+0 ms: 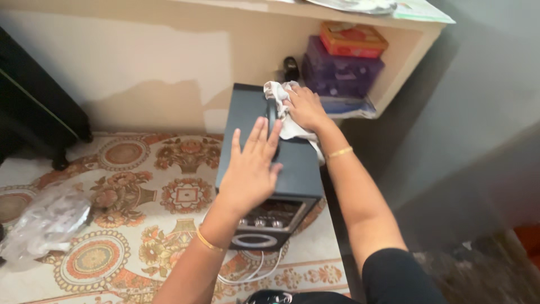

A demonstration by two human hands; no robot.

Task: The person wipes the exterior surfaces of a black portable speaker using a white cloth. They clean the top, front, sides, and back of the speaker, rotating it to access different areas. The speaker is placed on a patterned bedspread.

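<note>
Centre of frame: a dark grey speaker cabinet (256, 121) stood on the patterned floor mat (140, 197), its control panel facing the lower edge. Left hand (251, 166) lay flat and open on the cabinet top, fingers spread, gripping nothing. Right hand (304, 107) was curled around a white cloth (284, 110), pressing it against the cabinet's upper right edge. Upper right: stacked boxes, orange (353, 39) over purple (340, 73), sat under a shelf. Lower left: a crumpled clear plastic bag (42, 225). White cables (253, 273) trailed beneath the cabinet.
</note>
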